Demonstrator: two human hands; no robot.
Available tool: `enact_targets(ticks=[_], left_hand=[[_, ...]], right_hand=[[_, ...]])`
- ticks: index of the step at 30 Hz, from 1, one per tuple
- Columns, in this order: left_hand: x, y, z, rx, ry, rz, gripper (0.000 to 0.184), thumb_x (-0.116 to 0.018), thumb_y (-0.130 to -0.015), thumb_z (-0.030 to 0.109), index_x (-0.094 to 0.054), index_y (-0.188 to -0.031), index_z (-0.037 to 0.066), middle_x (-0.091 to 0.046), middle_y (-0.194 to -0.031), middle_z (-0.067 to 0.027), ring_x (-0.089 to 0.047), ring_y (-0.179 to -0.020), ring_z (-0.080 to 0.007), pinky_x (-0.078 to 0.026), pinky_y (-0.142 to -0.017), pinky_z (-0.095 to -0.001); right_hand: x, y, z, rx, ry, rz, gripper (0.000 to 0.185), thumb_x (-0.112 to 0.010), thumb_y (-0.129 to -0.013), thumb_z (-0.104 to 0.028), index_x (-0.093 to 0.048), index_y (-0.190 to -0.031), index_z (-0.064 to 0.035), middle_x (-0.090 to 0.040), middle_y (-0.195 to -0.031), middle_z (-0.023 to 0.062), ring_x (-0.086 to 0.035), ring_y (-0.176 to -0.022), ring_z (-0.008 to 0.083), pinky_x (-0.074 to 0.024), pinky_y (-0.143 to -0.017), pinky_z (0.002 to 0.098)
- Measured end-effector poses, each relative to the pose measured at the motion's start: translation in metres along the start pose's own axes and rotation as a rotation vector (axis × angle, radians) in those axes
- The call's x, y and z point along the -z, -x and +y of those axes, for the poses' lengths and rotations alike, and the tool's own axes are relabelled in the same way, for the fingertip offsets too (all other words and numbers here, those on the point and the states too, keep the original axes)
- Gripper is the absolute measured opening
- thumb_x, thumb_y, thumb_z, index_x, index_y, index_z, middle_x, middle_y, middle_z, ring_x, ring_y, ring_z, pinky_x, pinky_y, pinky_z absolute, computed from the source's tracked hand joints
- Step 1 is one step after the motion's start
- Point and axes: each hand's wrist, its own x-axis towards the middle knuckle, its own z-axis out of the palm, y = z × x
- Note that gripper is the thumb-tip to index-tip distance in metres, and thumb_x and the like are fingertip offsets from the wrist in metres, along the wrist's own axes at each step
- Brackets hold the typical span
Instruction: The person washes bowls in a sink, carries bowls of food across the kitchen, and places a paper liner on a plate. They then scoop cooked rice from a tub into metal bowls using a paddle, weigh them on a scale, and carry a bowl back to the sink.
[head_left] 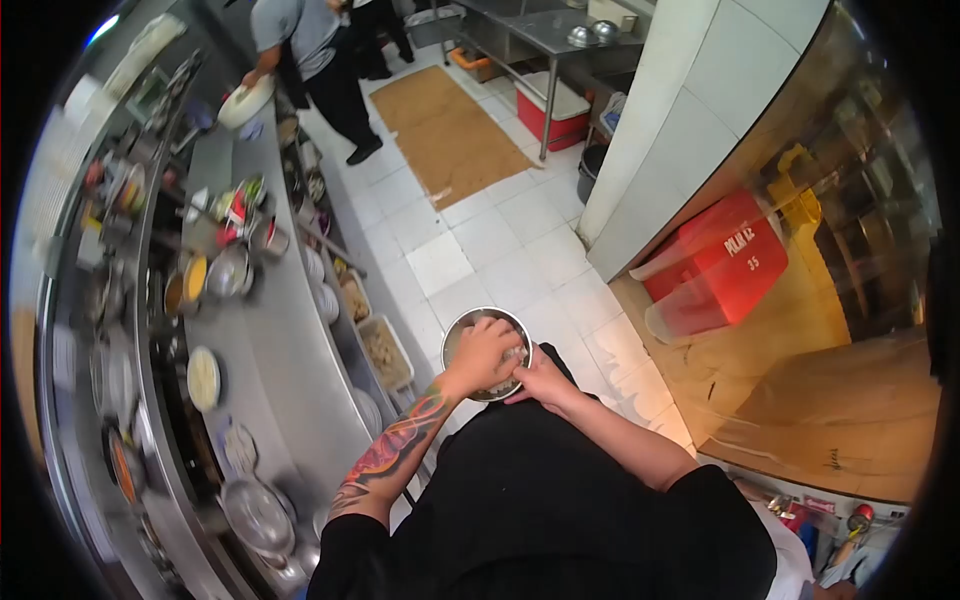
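A round metal bowl (446, 338) is held in front of my body, above the tiled floor. My left hand (484, 358) reaches down inside it with its fingers curled, over pale, whitish contents (508, 381) that are only partly visible. What those fingers grasp is hidden beneath the hand. At the bowl's lower right edge, my right hand (541, 381) grips the rim, with some of its fingers out of sight underneath.
To my left runs a long steel counter (290, 400) with a plate of pale food (203, 378), metal bowls (231, 270) and stacked plates below. A co-worker (305, 50) stands at its far end. A brown mat (450, 135) covers the floor ahead. On the right are a tiled pillar (690, 110) and a reflective panel (790, 370).
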Motion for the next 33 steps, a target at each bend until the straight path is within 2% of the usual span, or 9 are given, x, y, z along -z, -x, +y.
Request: enact_targets(ticks=[5,8,11,13,16,22,25,28,33], left_hand=[[0.036,-0.089,-0.096,-0.155,-0.022,-0.081,0.025,-0.067,-0.087,0.027,-0.068,-0.109,0.014,-0.060,-0.120,-0.0094,-0.053,-0.118,-0.0350,-0.043,-0.093,-0.0507],[0.068,-0.137,-0.136,-0.049,-0.074,-0.025,0.031,-0.065,-0.092,0.026,-0.067,-0.121,0.015,-0.057,-0.135,-0.0117,-0.043,-0.137,-0.0389,-0.036,-0.110,-0.0531],[0.098,-0.185,-0.181,-0.014,-0.034,0.080,0.030,-0.066,-0.092,0.026,-0.069,-0.119,0.013,-0.061,-0.130,-0.0136,-0.045,-0.134,-0.0412,-0.036,-0.110,-0.0534],[0.125,-0.221,-0.208,-0.026,-0.041,0.185,0.021,-0.068,-0.090,0.019,-0.071,-0.109,0.009,-0.065,-0.122,-0.0144,-0.055,-0.123,-0.0399,-0.043,-0.104,-0.0498],[0.155,-0.275,-0.242,0.193,0.157,0.476,0.008,-0.070,-0.085,0.003,-0.067,-0.092,0.004,-0.067,-0.104,-0.0129,-0.067,-0.091,-0.0319,-0.054,-0.077,-0.0389],[0.204,-0.379,-0.359,0.262,0.274,0.445,0.010,-0.070,-0.082,0.001,-0.066,-0.091,0.003,-0.062,-0.093,-0.0137,-0.064,-0.079,-0.0331,-0.053,-0.068,-0.0402],[0.235,-0.450,-0.437,-0.087,0.119,0.422,0.012,-0.068,-0.080,-0.001,-0.066,-0.091,0.003,-0.062,-0.092,-0.0130,-0.063,-0.081,-0.0327,-0.052,-0.069,-0.0416],[0.260,-0.522,-0.501,-0.051,0.272,0.338,0.014,-0.067,-0.078,-0.003,-0.067,-0.091,0.003,-0.062,-0.096,-0.0132,-0.063,-0.090,-0.0343,-0.051,-0.076,-0.0428],[0.326,-0.661,-0.561,-0.272,0.216,0.219,0.020,-0.067,-0.082,-0.002,-0.070,-0.102,0.002,-0.066,-0.100,-0.0133,-0.067,-0.092,-0.0331,-0.055,-0.082,-0.0393]], right_hand=[[0.031,-0.119,-0.063,-0.116,-0.186,-0.002,0.053,-0.050,-0.096,-0.004,-0.031,-0.145,-0.0073,-0.054,-0.128,0.0159,-0.067,-0.104,0.0292,-0.0653,-0.066,0.0404],[0.051,-0.196,-0.113,-0.028,-0.119,0.008,0.056,-0.051,-0.093,-0.004,-0.032,-0.146,-0.0087,-0.056,-0.126,0.0165,-0.068,-0.100,0.0281,-0.0650,-0.065,0.0396],[0.057,-0.258,-0.173,0.024,-0.011,0.023,0.062,-0.052,-0.090,-0.004,-0.031,-0.148,-0.0093,-0.056,-0.126,0.0174,-0.068,-0.099,0.0279,-0.0647,-0.065,0.0390],[0.059,-0.302,-0.206,0.041,0.036,-0.031,0.064,-0.051,-0.089,-0.003,-0.030,-0.149,-0.0080,-0.056,-0.125,0.0177,-0.068,-0.098,0.0286,-0.0646,-0.063,0.0381],[0.059,-0.363,-0.249,0.043,0.053,-0.054,0.066,-0.051,-0.087,-0.003,-0.028,-0.150,-0.0060,-0.055,-0.125,0.0178,-0.068,-0.097,0.0291,-0.0645,-0.061,0.0374],[0.069,-0.504,-0.322,0.045,0.001,-0.036,0.068,-0.053,-0.085,-0.001,-0.030,-0.149,-0.0027,-0.057,-0.124,0.0186,-0.070,-0.094,0.0294,-0.0648,-0.061,0.0376],[0.082,-0.580,-0.366,0.069,-0.041,0.034,0.067,-0.053,-0.083,0.001,-0.033,-0.147,-0.0031,-0.058,-0.123,0.0184,-0.070,-0.094,0.0296,-0.0648,-0.061,0.0380],[0.092,-0.642,-0.429,0.021,-0.202,0.166,0.068,-0.050,-0.079,0.005,-0.036,-0.144,-0.0050,-0.061,-0.119,0.0181,-0.071,-0.094,0.0304,-0.0648,-0.062,0.0414],[0.127,-0.732,-0.500,0.038,-0.425,0.267,0.086,-0.051,-0.078,0.006,-0.012,-0.152,-0.0134,-0.050,-0.134,0.0210,-0.067,-0.106,0.0386,-0.0642,-0.073,0.0463]])
